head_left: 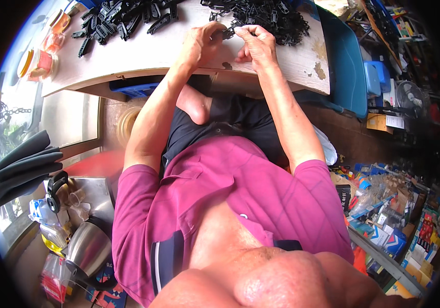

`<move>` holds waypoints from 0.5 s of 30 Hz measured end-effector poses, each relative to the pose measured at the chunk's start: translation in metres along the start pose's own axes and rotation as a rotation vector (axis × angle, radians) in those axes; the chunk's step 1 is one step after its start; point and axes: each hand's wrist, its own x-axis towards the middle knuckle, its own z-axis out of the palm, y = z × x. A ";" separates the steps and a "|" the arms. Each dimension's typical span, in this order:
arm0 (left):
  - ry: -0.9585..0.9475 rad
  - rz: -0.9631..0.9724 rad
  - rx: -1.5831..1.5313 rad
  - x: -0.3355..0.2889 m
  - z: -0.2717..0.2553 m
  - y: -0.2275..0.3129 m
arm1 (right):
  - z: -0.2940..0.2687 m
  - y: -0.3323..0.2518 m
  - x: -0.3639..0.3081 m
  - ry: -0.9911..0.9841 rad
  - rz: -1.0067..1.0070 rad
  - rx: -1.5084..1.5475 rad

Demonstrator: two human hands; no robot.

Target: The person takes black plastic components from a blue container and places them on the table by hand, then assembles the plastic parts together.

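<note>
Above the table's near edge, my left hand and my right hand are close together. Between their fingertips is a small black plastic part, its exact kind too small to make out. The left fingers are curled round one end, while the right thumb and forefinger pinch the other. Just beyond my right hand lies a heap of small black plastic parts with open frames. A looser pile of longer, ridged black plastic pieces spreads over the table's far left.
The pale table has worn, peeling patches at its right. Jars with orange lids stand along its left edge. A blue plastic bin is against the right side. A steel kettle sits lower left; cluttered boxes fill the lower right.
</note>
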 end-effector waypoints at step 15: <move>0.213 0.056 0.236 0.001 0.002 -0.009 | -0.004 0.008 0.003 0.009 -0.068 0.181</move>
